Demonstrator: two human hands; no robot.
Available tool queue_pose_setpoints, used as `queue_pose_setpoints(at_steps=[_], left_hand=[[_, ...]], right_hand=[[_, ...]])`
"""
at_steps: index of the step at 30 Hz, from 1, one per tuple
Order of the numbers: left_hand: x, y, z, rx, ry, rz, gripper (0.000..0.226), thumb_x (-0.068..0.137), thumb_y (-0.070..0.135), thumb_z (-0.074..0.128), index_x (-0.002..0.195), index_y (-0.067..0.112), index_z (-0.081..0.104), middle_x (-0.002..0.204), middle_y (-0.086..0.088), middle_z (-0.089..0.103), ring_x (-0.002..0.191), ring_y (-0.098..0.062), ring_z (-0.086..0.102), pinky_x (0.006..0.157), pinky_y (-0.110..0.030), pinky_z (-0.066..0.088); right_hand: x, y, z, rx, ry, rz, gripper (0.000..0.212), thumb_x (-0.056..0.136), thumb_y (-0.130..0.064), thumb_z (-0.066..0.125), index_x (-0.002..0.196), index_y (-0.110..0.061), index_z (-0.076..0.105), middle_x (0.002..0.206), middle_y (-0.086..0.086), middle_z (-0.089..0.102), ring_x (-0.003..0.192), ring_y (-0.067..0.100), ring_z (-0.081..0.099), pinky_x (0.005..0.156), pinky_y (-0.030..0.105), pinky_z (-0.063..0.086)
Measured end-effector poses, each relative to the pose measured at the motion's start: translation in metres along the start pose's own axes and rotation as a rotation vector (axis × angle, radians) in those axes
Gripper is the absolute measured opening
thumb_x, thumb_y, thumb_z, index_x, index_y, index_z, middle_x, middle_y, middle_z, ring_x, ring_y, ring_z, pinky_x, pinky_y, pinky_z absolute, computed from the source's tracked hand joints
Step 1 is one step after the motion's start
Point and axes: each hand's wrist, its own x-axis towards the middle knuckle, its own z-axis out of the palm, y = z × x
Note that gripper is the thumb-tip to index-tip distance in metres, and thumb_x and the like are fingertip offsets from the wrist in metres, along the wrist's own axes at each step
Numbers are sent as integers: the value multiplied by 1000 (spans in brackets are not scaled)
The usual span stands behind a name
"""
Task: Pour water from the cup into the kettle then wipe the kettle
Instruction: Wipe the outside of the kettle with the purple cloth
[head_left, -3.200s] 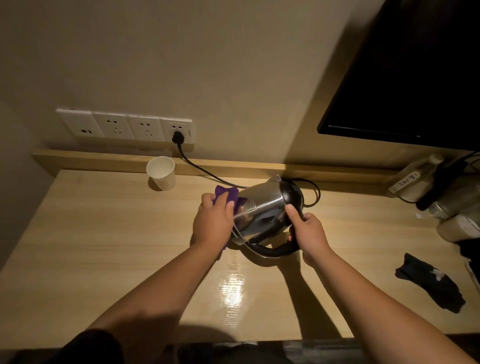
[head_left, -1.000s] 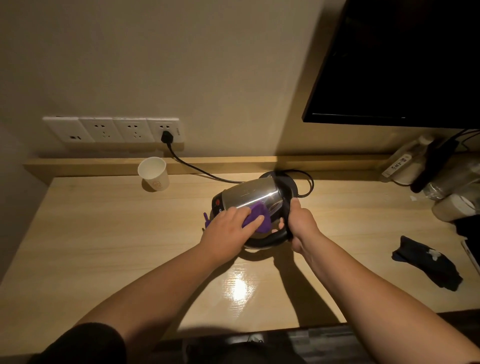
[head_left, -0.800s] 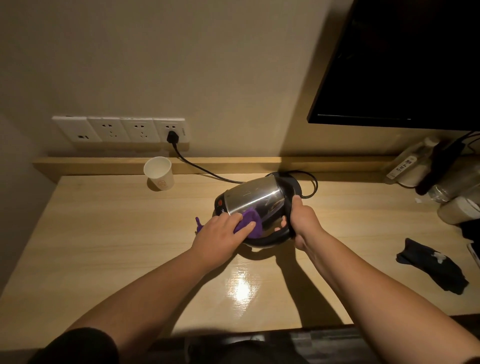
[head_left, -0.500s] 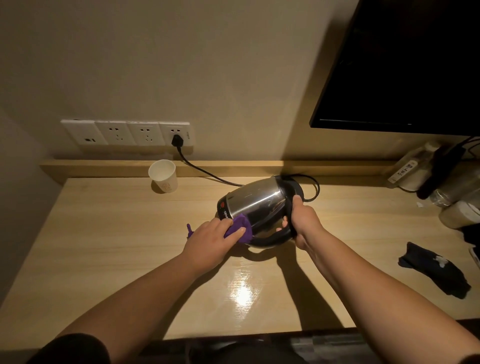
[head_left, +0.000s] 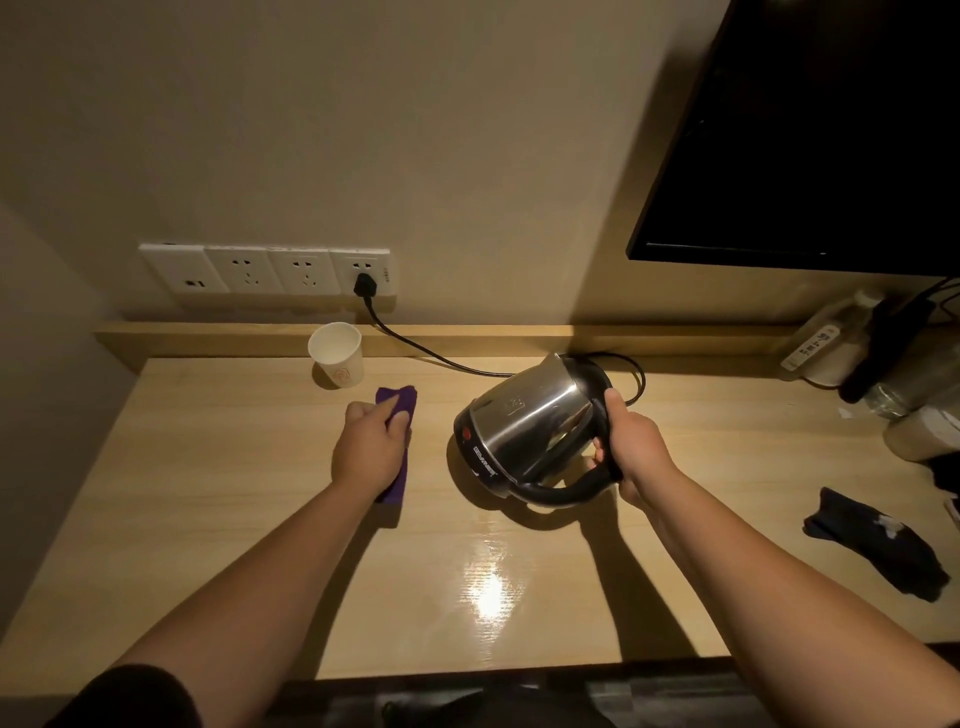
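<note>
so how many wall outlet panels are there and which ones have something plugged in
4, in one row on the wall above the desk's left end: three free panels, and the rightmost holding a black plug.

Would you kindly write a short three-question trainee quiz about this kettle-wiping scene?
1. True or false: the left hand presses the purple cloth against the steel kettle.
2. Which hand grips the kettle's black handle?
3. The white paper cup stands: A) by the wall sockets, B) beside the dark cloth.

Key: 1 false, cloth and kettle are apart; 2 right hand; 3 A.
</note>
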Motion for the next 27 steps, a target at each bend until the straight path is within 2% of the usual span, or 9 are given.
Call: queue_pose_setpoints(at_steps=[3,7,10,12,15,19,22,25,27], left_hand=[[-2,13,8,-88,-34,52,43,100,39,43,140,24,45,127,-1,45,89,-6,46,78,-26,37],[0,30,22,-112,-124,111,44,99,41,44,140,26,45,124,3,46,93,-8,48,78,-26,38],[11,38,30,-128,-208,101,41,98,42,44,135,25,51,117,2,51,91,-12,52,76,-27,39],[20,39,35,-129,-294,114,34,98,41,44,126,26,57,110,4,57,89,-14,55,73,-29,41],[31,39,41,-172,-433,78,25,97,40,45,99,24,64,89,1,66,80,-19,62,68,-33,48],[41,37,49,-295,-516,-54,31,95,46,46,82,23,64,81,-4,68,74,-24,65,63,-33,48],[41,37,60,-375,-502,-119,37,94,49,44,82,20,64,80,-7,69,73,-26,66,63,-35,49],[32,38,73,-458,-379,-130,44,95,46,38,84,10,60,81,-13,66,70,-23,59,67,-39,46],[25,37,78,-445,-287,-67,45,97,44,35,78,10,57,77,-12,61,67,-19,55,63,-35,41]], right_hand=[[-4,4,-6,-41,-46,-67,53,96,-57,44,90,-8,63,60,3,51,51,15,49,54,32,48],[-6,10,-14,-95,-83,-148,56,97,-55,47,103,-1,60,64,7,52,52,18,50,59,35,50],[-5,12,-19,-81,-115,-177,53,98,-51,48,105,1,59,66,9,52,53,20,50,63,39,50],[-4,15,-22,-72,-134,-194,53,98,-49,48,106,2,58,68,10,52,57,23,50,68,42,48],[-2,18,-24,-90,-141,-216,52,98,-48,47,106,2,57,73,12,51,63,25,49,74,45,47],[3,24,-28,-87,-133,-226,51,99,-48,46,106,1,57,71,9,53,61,21,52,69,41,49],[8,28,-29,-63,-119,-207,52,97,-52,48,102,-2,59,70,7,54,61,21,53,66,41,49],[12,27,-29,-15,-85,-183,49,94,-54,53,97,-5,60,66,6,53,57,21,52,62,40,49],[14,26,-28,9,-60,-179,48,92,-54,56,96,-6,60,63,4,53,54,20,52,58,38,49]])
